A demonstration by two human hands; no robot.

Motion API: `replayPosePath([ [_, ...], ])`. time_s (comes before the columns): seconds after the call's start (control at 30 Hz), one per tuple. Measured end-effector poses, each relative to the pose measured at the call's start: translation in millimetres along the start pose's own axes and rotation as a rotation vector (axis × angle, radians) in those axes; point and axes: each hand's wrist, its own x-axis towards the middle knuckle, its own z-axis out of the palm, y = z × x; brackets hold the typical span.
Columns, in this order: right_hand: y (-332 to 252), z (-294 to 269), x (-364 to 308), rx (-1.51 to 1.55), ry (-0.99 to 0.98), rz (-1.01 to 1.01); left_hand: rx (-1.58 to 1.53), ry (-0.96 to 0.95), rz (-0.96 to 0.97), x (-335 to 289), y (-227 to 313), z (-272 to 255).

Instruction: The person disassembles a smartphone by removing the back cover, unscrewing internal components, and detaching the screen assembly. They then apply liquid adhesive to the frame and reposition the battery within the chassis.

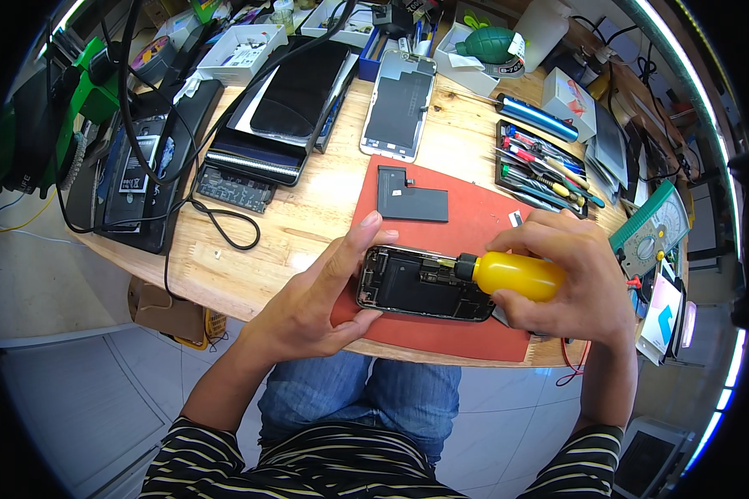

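Note:
An opened phone body (pixel 408 287) with its inner parts bare is held a little above a red mat (pixel 466 341). My left hand (pixel 320 295) grips its left end, thumb on the near edge and fingers at the far edge. In my right hand (pixel 578 274) is a yellow squeeze bottle (pixel 520 276), lying nearly level. Its black cap points left, over the right part of the phone body; whether it touches is hard to tell. A black L-shaped phone battery (pixel 412 195) lies on the mat beyond the phone.
A phone screen panel (pixel 399 100) lies behind the mat. To the right sit a tray of screwdrivers and tweezers (pixel 549 170), a blue cylinder (pixel 537 116) and a green meter (pixel 653 229). Stacked devices (pixel 300 100) and a black cable (pixel 233 237) occupy the left.

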Motion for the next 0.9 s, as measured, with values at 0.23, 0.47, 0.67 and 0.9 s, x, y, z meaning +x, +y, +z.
replayPosePath([
  [0.23, -0.5, -0.4, -1.7, 0.012, 0.014, 0.013, 0.007, 0.003, 0.009, 0.9, 0.8, -0.6],
  [0.47, -1.9, 1.0, -0.4, 0.039, 0.011, 0.01, 0.009, -0.001, 0.01, 0.9, 0.7, -0.6],
  [0.67, -4.9, -0.4, -0.9, 0.001, 0.012, 0.002, -0.013, -0.021, 0.005, -1.3, 1.0, -0.9],
  [0.9, -7.6, -2.3, -3.0, -0.025, 0.01, 0.009, 0.012, -0.015, 0.014, -2.3, 2.1, 0.8],
])
